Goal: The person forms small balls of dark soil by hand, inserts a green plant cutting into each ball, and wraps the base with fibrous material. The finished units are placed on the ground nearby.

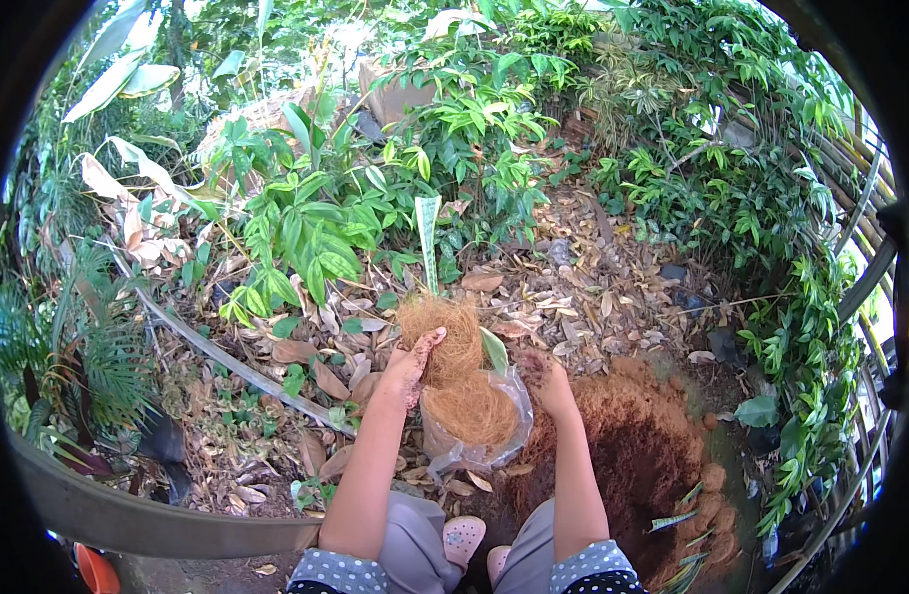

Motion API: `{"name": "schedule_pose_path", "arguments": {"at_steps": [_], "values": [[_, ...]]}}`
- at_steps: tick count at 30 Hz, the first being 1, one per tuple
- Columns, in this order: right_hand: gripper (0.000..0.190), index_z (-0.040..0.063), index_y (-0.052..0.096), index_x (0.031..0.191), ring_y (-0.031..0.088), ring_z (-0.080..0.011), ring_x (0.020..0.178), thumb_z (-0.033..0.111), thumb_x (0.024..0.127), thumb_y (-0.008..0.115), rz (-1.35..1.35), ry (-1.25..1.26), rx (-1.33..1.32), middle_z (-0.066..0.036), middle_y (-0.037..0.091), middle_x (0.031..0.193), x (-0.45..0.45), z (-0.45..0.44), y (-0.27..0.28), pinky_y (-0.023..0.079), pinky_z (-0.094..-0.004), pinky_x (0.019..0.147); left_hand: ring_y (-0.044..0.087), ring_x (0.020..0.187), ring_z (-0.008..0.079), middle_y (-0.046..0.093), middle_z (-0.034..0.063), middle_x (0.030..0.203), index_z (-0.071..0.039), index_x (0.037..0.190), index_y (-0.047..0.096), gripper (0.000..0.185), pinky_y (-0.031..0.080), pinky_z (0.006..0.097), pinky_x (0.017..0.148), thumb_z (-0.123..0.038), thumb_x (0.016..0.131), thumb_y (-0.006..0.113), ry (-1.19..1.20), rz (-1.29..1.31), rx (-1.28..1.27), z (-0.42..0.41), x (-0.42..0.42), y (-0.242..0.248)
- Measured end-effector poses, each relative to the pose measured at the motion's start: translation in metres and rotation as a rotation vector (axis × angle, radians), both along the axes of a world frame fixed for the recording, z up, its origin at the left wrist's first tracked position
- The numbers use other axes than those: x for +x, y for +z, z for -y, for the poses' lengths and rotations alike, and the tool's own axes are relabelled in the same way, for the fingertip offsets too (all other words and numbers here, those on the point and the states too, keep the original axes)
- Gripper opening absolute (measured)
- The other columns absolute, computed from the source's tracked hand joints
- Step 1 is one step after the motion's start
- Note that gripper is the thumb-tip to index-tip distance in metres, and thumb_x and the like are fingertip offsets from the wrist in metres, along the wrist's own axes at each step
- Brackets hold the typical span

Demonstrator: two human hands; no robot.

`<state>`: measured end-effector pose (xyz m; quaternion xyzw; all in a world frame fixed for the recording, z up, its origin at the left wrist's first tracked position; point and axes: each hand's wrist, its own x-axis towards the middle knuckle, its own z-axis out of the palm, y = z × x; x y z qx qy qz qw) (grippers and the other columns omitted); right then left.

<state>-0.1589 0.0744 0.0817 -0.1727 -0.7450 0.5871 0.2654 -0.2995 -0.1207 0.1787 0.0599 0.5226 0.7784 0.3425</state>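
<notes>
My left hand (412, 365), dirty with soil, grips a clump of brown coconut fiber (454, 334) with the thumb on top. A variegated snake plant leaf (428, 241) stands upright just behind the clump. Below the clump, a clear plastic bag (443, 444) holds more loose fiber (473, 412). My right hand (539, 371), also soiled, is at the bag's right upper side beside a broad green leaf piece (494, 352); its fingers are partly hidden, and whether it grips the bag cannot be told.
A mound of brown coir or soil (625, 445) lies at the right, with several round fiber balls (712, 512) and cut leaf pieces (673, 521) along its edge. A curved grey strip (224, 356) crosses the leaf litter at left. An orange container (96, 570) is at lower left.
</notes>
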Motion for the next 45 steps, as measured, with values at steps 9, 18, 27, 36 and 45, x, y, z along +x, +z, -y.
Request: {"name": "schedule_pose_path", "arguments": {"at_steps": [9, 18, 27, 36, 45], "values": [[0.045, 0.003, 0.045, 0.130, 0.050, -0.0206, 0.112, 0.033, 0.097, 0.039, -0.200, -0.020, -0.457, -0.011, 0.051, 0.124, -0.033, 0.052, -0.007, 0.041, -0.0341, 0.094, 0.060, 0.094, 0.0165, 0.062, 0.0075, 0.106, -0.001, 0.113, 0.055, 0.052, 0.049, 0.0312, 0.081, -0.026, 0.073, 0.077, -0.088, -0.277, -0.170, -0.015, 0.015, -0.009], [0.043, 0.006, 0.045, 0.128, 0.052, -0.0213, 0.110, 0.034, 0.096, 0.036, -0.539, -0.163, -0.950, -0.009, 0.051, 0.123, -0.036, 0.077, 0.010, 0.044, -0.0346, 0.092, 0.060, 0.093, 0.0139, 0.064, 0.0066, 0.103, 0.002, 0.109, 0.056, 0.040, 0.047, 0.0292, 0.084, -0.015, 0.078, 0.074, -0.230, -0.472, 0.003, -0.038, 0.035, -0.032], [0.042, 0.005, 0.047, 0.126, 0.052, -0.0209, 0.110, 0.033, 0.096, 0.036, -0.700, -0.268, -0.684, -0.008, 0.054, 0.121, -0.036, 0.085, 0.038, 0.041, -0.0340, 0.097, 0.060, 0.093, 0.0145, 0.064, 0.0072, 0.104, 0.002, 0.110, 0.056, 0.041, 0.047, 0.0296, 0.084, -0.017, 0.078, 0.074, -0.209, -0.492, 0.045, -0.039, 0.038, -0.034], [0.042, 0.006, 0.045, 0.129, 0.052, -0.0211, 0.112, 0.030, 0.096, 0.036, -0.560, -0.071, -0.703, -0.008, 0.052, 0.124, -0.032, 0.068, 0.019, 0.041, -0.0344, 0.097, 0.060, 0.093, 0.0143, 0.064, 0.0073, 0.104, 0.002, 0.110, 0.055, 0.042, 0.047, 0.0296, 0.084, -0.017, 0.078, 0.074, -0.209, -0.499, 0.039, -0.039, 0.038, -0.034], [0.040, 0.002, 0.045, 0.126, 0.047, -0.0210, 0.116, 0.027, 0.094, 0.040, -0.638, -0.092, -0.552, -0.010, 0.048, 0.126, -0.027, 0.073, 0.028, 0.036, -0.0340, 0.100, 0.058, 0.096, 0.0122, 0.062, 0.0048, 0.107, 0.000, 0.113, 0.053, 0.040, 0.047, 0.0277, 0.085, -0.013, 0.080, 0.072, -0.230, -0.486, 0.004, -0.039, 0.040, -0.031]]}}
